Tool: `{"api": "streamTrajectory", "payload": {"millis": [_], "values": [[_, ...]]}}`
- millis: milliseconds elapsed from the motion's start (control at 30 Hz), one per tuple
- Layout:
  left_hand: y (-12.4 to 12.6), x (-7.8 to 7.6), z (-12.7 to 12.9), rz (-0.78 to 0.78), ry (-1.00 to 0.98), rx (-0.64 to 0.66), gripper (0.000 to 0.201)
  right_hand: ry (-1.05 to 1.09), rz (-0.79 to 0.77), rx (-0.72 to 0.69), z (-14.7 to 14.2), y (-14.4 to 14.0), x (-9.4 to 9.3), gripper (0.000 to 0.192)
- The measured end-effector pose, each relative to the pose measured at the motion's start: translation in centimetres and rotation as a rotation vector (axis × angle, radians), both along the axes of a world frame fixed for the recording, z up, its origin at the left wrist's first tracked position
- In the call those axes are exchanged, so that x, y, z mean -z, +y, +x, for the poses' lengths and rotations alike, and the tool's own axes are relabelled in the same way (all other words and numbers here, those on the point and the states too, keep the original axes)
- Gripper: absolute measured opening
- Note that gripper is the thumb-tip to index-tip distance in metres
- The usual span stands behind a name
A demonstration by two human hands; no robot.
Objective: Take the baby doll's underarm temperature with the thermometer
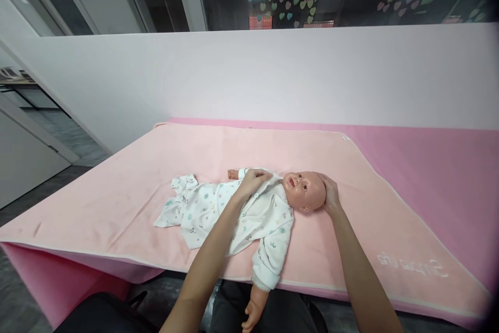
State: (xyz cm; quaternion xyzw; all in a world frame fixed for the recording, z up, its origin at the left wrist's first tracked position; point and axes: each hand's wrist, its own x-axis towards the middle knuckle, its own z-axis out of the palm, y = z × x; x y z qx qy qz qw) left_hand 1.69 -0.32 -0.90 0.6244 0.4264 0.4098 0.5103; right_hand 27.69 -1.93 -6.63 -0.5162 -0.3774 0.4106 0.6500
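Doll (249, 208) under left hand (253, 181)

Right hand (331, 192) half hidden behind doll (249, 213) head. Both forearms cut off at bottom edge. Blanket (117, 192) lettering too blurred to read

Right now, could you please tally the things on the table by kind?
Baby dolls: 1
Printed white outfits: 1
Pink blankets: 1
Hands on the doll: 2, left hand, right hand
Total: 5
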Motion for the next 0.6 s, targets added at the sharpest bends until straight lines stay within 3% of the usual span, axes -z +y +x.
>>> {"api": "streamTrajectory", "payload": {"millis": [100, 167, 233, 300, 367, 500, 600], "values": [[1.2, 0.5, -1.2, -0.402, -0.455, -0.103, 0.021, -0.201, 0.143, 0.139, -0.1, -0.1, -1.7, 0.03], [1.6, 0.6, -1.8, -0.579, -0.667, -0.115, 0.015, -0.446, 0.213, 0.091, -1.5, -0.9, -4.2, 0.029], [1.8, 0.6, -2.1, -0.656, -0.797, -0.13, 0.011, -0.809, 0.261, -0.028, -4.1, -2.0, -7.1, 0.025], [1.8, 0.6, -2.2, -0.686, -0.856, -0.147, 0.014, -1.204, 0.316, -0.178, -7.6, -3.1, -9.5, 0.023], [1.6, 0.5, -2.2, -0.687, -0.862, -0.145, 0.02, -1.522, 0.299, -0.268, -11.1, -3.5, -10.6, 0.022], [1.2, 0.5, -2.3, -0.595, -0.818, -0.101, 0.033, -1.919, 0.15, -0.204, -15.6, -2.8, -9.6, 0.023], [1.1, 0.8, -2.4, -0.515, -0.772, -0.133, 0.04, -1.998, 0.089, -0.156, -15.7, -2.8, -8.7, 0.026]]}}
